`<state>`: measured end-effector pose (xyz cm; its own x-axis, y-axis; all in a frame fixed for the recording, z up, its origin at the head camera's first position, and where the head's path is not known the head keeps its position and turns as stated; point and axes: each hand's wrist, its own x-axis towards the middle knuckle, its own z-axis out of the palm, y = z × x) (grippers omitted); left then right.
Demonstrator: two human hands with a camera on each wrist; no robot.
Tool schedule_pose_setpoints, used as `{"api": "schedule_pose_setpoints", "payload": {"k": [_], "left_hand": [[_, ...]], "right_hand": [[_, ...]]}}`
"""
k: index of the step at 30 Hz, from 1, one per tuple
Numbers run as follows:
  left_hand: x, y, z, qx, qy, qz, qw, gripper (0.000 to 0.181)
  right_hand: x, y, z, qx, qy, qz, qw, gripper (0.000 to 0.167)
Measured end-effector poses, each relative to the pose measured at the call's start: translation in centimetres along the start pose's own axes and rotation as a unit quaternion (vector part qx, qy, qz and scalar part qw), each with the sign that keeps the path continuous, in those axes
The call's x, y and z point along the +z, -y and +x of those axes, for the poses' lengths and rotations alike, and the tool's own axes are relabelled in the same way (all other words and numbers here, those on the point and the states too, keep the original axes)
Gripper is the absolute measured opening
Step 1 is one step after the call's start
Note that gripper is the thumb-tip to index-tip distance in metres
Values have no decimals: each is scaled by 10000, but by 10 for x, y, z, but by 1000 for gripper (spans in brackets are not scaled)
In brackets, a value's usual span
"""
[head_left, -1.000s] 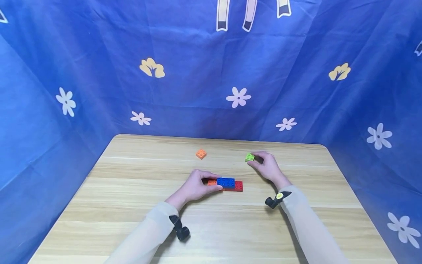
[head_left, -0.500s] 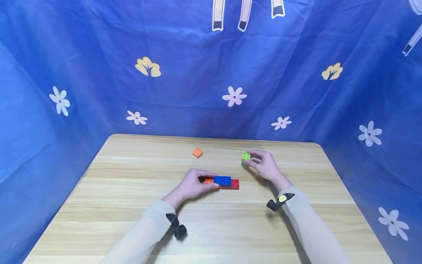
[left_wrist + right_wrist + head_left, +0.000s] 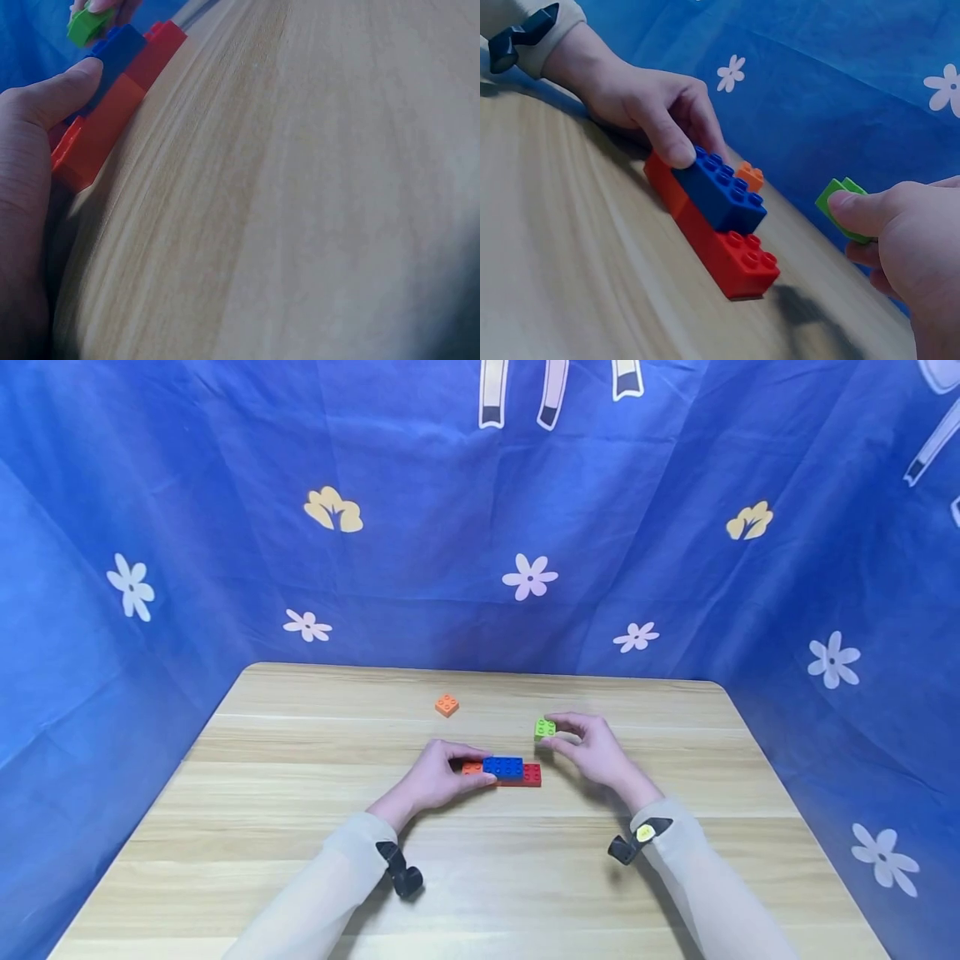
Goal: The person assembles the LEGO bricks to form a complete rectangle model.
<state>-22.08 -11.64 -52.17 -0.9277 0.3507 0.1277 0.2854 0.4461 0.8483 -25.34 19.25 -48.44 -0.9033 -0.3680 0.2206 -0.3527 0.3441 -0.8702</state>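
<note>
In the head view my left hand (image 3: 435,777) pinches the left part of a small brick build. A blue brick (image 3: 503,767) sits on top, bridging an orange-red brick (image 3: 665,187) on the left and a red brick (image 3: 532,774) on the right. The thumb presses the blue brick's near side in the right wrist view. My right hand (image 3: 596,749) pinches a light green brick (image 3: 544,729) between thumb and fingers. It is lifted off the table, behind and slightly right of the build. Studs face up on the green brick.
A small orange brick (image 3: 447,705) lies alone towards the back of the wooden table (image 3: 337,710). Blue cloth (image 3: 420,610) with flower prints hangs behind the table and along both sides.
My right hand has lifted the green brick and brought it left and nearer to the build. The left hand keeps its hold on the build. The head view has shifted slightly.
</note>
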Motion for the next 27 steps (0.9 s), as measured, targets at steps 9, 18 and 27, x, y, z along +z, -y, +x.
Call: {"api": "schedule_pose_setpoints", "payload": {"k": [9,18,27], "left_hand": [[-1,-1,0,86,-9,-26,10000,45],[-1,-2,-1,35,12,-46,10000,45],[-1,-2,-1,58,16,-112,9999,44]], "right_hand": [[10,4,-14,130,250,-98,9996,42],[21,-2,-28,-128,403,-347,9985,41],[27,-6,-34,-227,638,-292,9973,42]]}}
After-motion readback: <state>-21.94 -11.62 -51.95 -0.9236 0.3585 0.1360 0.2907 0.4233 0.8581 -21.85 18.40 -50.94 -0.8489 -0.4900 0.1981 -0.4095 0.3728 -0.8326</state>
